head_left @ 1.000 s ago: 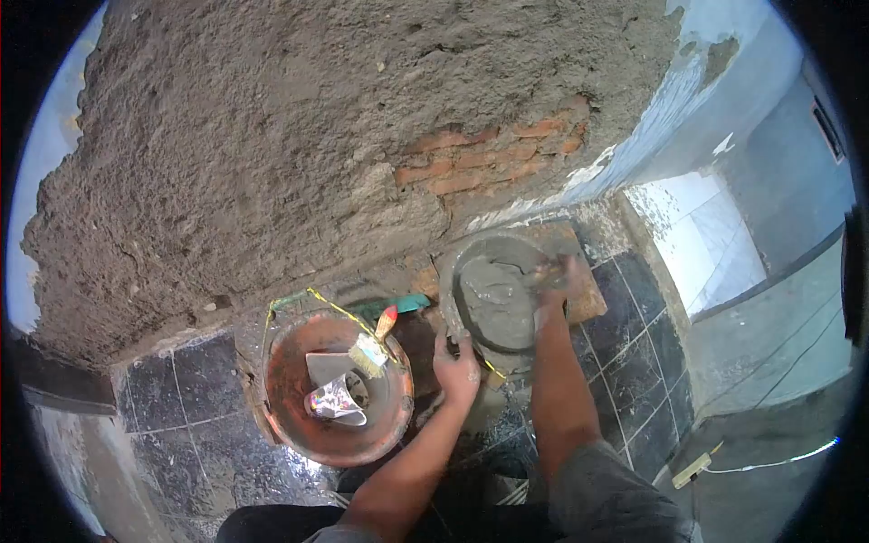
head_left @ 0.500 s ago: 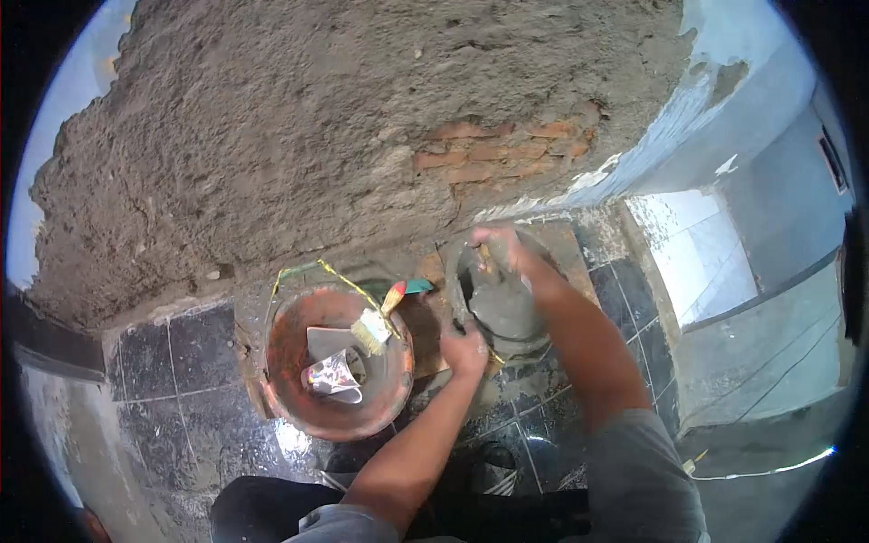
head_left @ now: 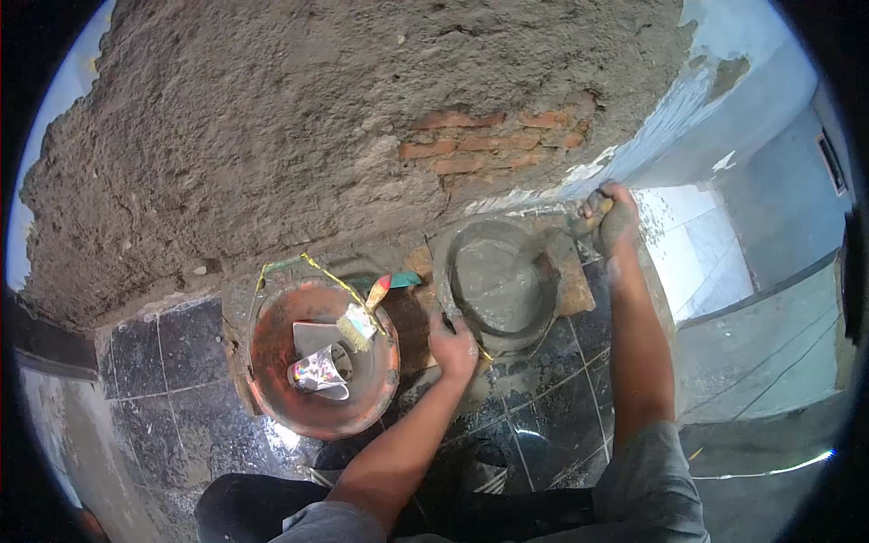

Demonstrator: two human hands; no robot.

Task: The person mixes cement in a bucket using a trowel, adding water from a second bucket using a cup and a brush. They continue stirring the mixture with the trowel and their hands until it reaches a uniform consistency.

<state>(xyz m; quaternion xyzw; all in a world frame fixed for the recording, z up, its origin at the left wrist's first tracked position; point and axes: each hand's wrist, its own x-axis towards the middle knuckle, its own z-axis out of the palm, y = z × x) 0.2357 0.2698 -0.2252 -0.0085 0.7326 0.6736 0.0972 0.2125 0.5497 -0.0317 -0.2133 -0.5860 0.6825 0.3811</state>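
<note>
A round bucket (head_left: pixel 444 285) is filled with wet grey cement mortar (head_left: pixel 498 294), its surface smeared and glossy. My left hand (head_left: pixel 453 348) grips the near-left rim of this bucket, fingers closed over the edge. Beyond the bucket's right side, my right hand (head_left: pixel 617 217) is wrapped around the wooden handle of a trowel (head_left: pixel 593 215). Its mortar-coated blade points left toward the bucket's rim and is hard to separate from the mortar. Grey mortar stains the fingers of my right hand.
Left of the mortar stands an orange-brown bucket (head_left: pixel 389 398) holding a patterned cup (head_left: pixel 317 371). A paintbrush (head_left: pixel 362 317) rests across its rim, beside a green-ended object (head_left: pixel 403 280). Ahead rises a rough wall (head_left: pixel 272 136) with exposed bricks (head_left: pixel 489 143). Dark tiles (head_left: pixel 543 416) cover the floor.
My right hand has lifted the trowel out of the mortar and moved right, past the bucket's rim. My left hand stays on the rim. The view has shifted slightly.
</note>
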